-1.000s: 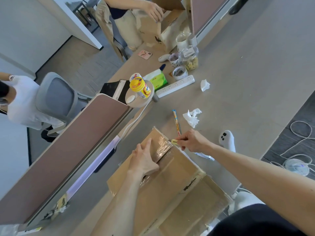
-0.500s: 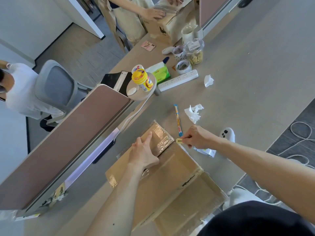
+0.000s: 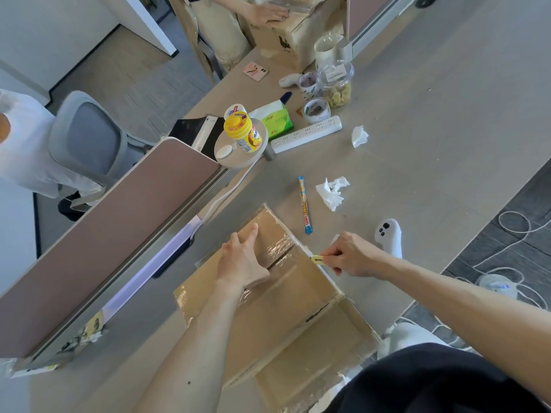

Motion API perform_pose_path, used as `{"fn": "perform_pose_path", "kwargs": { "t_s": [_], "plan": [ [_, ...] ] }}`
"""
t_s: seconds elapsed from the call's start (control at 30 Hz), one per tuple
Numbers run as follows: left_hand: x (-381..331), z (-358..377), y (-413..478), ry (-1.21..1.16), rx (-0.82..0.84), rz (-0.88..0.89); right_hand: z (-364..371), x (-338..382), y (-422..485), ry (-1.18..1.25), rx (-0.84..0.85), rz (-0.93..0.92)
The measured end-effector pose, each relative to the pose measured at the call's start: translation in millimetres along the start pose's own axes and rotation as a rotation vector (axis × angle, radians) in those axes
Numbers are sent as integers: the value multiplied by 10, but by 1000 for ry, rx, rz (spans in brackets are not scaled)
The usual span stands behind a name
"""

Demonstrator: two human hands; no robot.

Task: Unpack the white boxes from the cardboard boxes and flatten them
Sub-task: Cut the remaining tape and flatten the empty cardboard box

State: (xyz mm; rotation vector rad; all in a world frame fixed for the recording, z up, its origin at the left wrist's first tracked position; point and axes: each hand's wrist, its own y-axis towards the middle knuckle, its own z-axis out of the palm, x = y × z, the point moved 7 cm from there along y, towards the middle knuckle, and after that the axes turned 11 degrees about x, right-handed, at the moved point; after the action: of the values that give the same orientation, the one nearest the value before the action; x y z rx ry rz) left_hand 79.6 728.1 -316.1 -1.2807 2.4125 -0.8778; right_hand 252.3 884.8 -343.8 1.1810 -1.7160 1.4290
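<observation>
My left hand flat on the taped cardboard box, fingers spread, my right hand pinching a yellow cutter at the box's right edge

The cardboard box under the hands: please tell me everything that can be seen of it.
The cardboard box is brown and lies on the grey table, its top sealed with clear shiny tape. The left hand presses flat on the top flap. The right hand holds a small yellow cutter at its far right edge.
</observation>
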Motion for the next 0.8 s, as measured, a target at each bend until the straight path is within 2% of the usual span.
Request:
{"fn": "perform_pose_path", "kwargs": {
  "t_s": [0.13,0.3,0.47,0.63,0.8],
  "plan": [
    [3,-3,-4,-4,-2,-6,-64,-1,-31,-43,-8,43],
    [28,76,-37,-53,36,-12,-321,-74,-155,166,-207,113],
    [164,96,-68,-335,21,46,-204,121,-113,250,-153,70],
    [280,203,-297,-624,-103,68,-33,433,70,271,-99,32],
    [377,343,-518,-836,-147,135,271,748,261,239,-44,9]
  ]
}}
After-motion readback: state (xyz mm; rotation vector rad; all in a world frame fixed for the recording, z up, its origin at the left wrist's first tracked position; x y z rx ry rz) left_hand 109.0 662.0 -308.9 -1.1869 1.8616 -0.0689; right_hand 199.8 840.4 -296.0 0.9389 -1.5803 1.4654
